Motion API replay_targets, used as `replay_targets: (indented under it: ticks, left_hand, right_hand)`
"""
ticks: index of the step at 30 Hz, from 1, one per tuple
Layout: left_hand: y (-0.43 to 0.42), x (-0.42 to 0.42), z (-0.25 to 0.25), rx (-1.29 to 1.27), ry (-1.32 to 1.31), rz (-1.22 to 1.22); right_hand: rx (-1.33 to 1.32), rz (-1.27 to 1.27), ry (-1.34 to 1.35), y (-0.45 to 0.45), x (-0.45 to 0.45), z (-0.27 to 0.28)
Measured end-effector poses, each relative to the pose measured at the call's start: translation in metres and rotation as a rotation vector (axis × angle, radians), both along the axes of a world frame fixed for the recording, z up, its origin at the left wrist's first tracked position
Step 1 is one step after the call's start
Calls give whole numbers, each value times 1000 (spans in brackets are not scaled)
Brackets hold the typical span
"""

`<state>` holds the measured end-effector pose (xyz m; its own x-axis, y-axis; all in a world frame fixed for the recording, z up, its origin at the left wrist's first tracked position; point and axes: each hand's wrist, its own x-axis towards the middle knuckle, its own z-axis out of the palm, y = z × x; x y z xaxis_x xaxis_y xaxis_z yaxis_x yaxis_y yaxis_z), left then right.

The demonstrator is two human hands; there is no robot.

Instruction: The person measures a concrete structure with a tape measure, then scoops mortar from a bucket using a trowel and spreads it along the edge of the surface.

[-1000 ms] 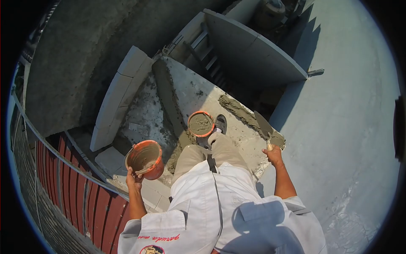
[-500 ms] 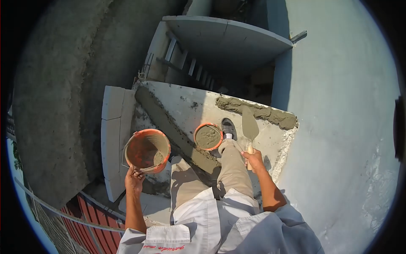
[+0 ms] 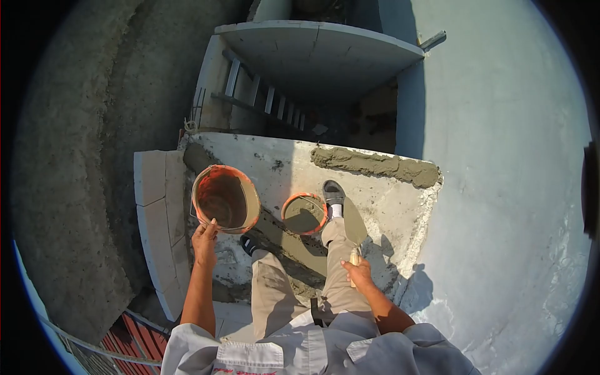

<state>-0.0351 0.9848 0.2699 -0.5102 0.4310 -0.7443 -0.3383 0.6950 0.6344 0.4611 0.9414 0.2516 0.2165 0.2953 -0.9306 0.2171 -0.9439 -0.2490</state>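
Looking down from the head camera, the only view, we count two hands, set well apart from each other, each clamped on one thing; our left hand grips the near rim of one orange bucket, though we cannot tell whether the fingers also hold its wire handle; the bucket is tipped so that its mouth faces us, with grey mortar coating the inside. Our right hand is wrapped around the pale grip of one trowel; its blade points away from us and appears just beside our right shoe.

A second orange bucket stands on the pale slab, near the right shoe and between the two hands, with mortar inside; that makes two buckets and one trowel. We count two bands of mortar on the slab: one thick ridge along the far edge, and one flatter strip running diagonally, partly hidden behind the held bucket; our left shoe is beside this strip.

To the left, a row of pale blocks borders the slab; beyond the far edge, one ladder leans in a shaded opening; a smooth grey-blue wall fills the right.
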Motion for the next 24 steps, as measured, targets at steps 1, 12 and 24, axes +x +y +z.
replay_targets:
  ticks: [1,12,24]
  left_hand:
    - [14,6,-10,3,-2,-2]
    - [202,109,-91,41,-299,2]
    - [393,197,-209,193,-509,-97]
  right_hand:
    - [-14,-15,-7,5,4,0]
    - [-14,-60,-2,39,38,-6]
    - [-3,27,-15,52,54,-2]
